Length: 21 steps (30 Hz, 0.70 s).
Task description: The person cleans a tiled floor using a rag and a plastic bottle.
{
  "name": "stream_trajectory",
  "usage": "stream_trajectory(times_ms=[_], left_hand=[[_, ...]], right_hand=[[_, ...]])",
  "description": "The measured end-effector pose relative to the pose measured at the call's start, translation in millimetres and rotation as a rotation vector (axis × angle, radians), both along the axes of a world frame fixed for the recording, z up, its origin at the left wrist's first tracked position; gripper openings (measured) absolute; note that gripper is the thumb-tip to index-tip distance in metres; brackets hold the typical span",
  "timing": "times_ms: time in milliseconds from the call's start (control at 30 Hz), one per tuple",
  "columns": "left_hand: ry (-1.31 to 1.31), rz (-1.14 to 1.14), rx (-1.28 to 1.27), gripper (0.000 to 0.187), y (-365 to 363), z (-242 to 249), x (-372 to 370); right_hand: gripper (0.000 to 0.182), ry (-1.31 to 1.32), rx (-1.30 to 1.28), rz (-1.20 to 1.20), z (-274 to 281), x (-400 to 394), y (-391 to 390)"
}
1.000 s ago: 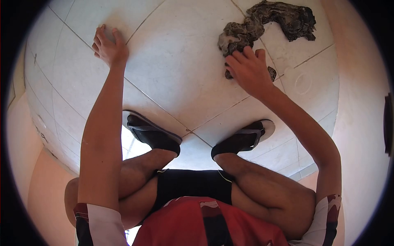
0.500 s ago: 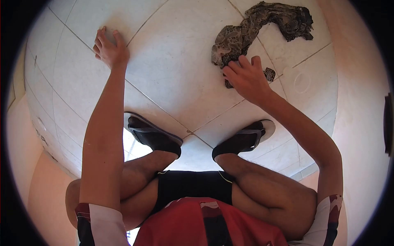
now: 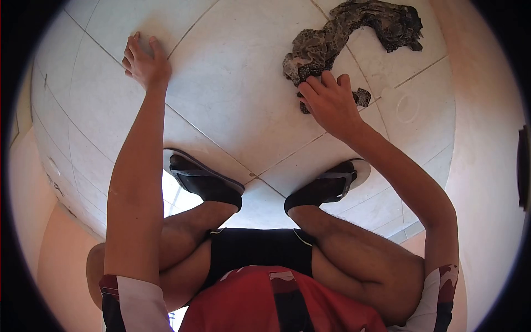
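A crumpled dark patterned cloth [image 3: 318, 50] lies in a curve across the white tiled floor [image 3: 238, 83], at the upper right of the head view. My right hand [image 3: 332, 105] is closed on its near end, fingers bent into the fabric. Small bits of the cloth show on both sides of that hand, and the part beneath the palm is hidden. On the upper left, my left hand [image 3: 147, 63] rests on the floor with the fingers apart and nothing in them.
My feet, in dark socks and flip-flops [image 3: 207, 180], stand on the tiles between my arms. A pale wall [image 3: 481, 166] rises on the right, with a dark object [image 3: 522, 166] at its far edge. A faint ring mark [image 3: 408, 108] shows on the floor.
The view has shifted very slightly. My right hand stays on the cloth and my left hand stays on the floor; the cloth's near end looks a little more bunched.
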<state>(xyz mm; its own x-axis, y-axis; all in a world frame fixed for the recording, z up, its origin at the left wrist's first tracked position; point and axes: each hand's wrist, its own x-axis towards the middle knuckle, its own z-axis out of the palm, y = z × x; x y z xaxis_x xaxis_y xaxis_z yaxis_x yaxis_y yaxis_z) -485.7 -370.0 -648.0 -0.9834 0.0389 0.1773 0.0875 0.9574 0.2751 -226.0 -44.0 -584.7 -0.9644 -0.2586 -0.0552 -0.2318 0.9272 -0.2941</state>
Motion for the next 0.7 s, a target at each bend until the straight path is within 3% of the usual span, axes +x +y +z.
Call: stream_trajectory(times_ms=[233, 500, 700], left_hand=[[-0.007, -0.003, -0.003, 0.059, -1, 0, 3], [0.013, -0.001, -0.028, 0.057, -4, 0, 3], [0.043, -0.008, 0.012, 0.056, -9, -7, 0]], right_hand=[[0.017, -0.064, 0.023, 0.039, 5, 8, 1], [0.016, 0.065, 0.104, -0.093, -2, -1, -11], [0.018, 0.074, 0.058, -0.060, -3, 11, 2]])
